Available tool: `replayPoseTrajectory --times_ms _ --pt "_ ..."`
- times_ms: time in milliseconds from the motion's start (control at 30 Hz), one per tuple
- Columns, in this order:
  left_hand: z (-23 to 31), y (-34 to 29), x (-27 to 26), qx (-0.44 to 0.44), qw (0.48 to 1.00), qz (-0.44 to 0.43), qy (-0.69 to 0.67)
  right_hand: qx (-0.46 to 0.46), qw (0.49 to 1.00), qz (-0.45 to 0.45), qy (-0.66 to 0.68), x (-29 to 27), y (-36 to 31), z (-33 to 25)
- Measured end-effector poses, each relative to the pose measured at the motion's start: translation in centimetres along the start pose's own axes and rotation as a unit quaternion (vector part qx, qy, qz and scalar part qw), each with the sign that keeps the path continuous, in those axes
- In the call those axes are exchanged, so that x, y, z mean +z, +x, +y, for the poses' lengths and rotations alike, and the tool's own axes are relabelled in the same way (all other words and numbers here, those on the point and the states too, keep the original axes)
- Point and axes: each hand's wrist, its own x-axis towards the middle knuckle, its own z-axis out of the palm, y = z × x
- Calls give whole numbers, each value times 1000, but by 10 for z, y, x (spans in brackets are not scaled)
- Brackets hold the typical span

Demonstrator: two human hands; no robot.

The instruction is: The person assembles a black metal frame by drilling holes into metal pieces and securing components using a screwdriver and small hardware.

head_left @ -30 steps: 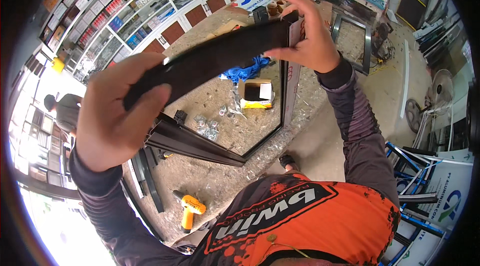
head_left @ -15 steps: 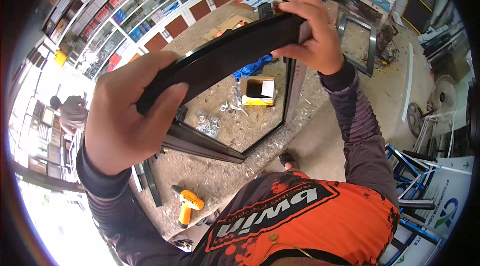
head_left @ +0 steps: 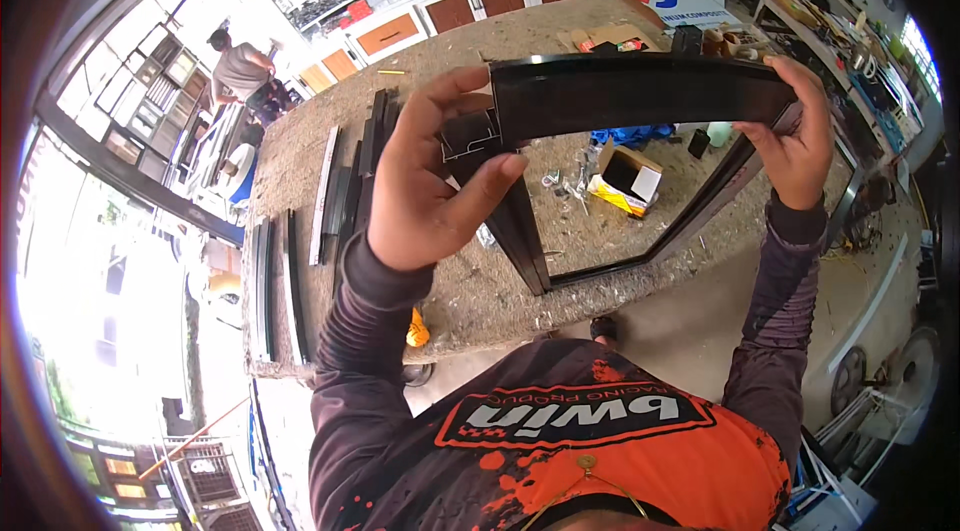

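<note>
A black metal frame [head_left: 640, 99] rises from the worktop, its top bar level and close to me. My left hand [head_left: 425, 186] is closed around its top left corner, thumb on the near side. Beside those fingers the hollow cut end of a profile [head_left: 470, 136] shows. At the top right corner, my right hand [head_left: 800, 153] pinches the bar's end between thumb and fingers. Through the frame's opening I see an open cardboard box [head_left: 625, 179], loose metal fittings [head_left: 572, 183] and a blue cloth [head_left: 640, 133] lying on the table.
Several dark profiles [head_left: 264, 291] lie on the worktop [head_left: 300, 156] to the left. An orange power tool [head_left: 418, 329] is mostly hidden behind my left sleeve. Another person [head_left: 243, 76] stands beyond the table at far left. A standing fan [head_left: 910, 366] is at the right.
The view has turned left, so the table and the frame sit further right in it. The top bar looks more level. My left hand is now at the corner with the profile's open end showing.
</note>
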Motion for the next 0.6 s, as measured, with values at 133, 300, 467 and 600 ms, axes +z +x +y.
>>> replayPoseTrajectory --times_ms 133,300,467,600 --pt "1 -11 16 5 998 54 -44 -7 1000 2 11 2 -3 2" --pt "-1 -16 19 12 997 60 -56 21 997 19 65 -1 -7 3" --pt "-2 -20 17 14 998 57 5 -25 999 -37 -10 -5 -6 0" --pt "1 -9 26 128 985 114 14 -65 997 -38 -11 -6 0 -4"
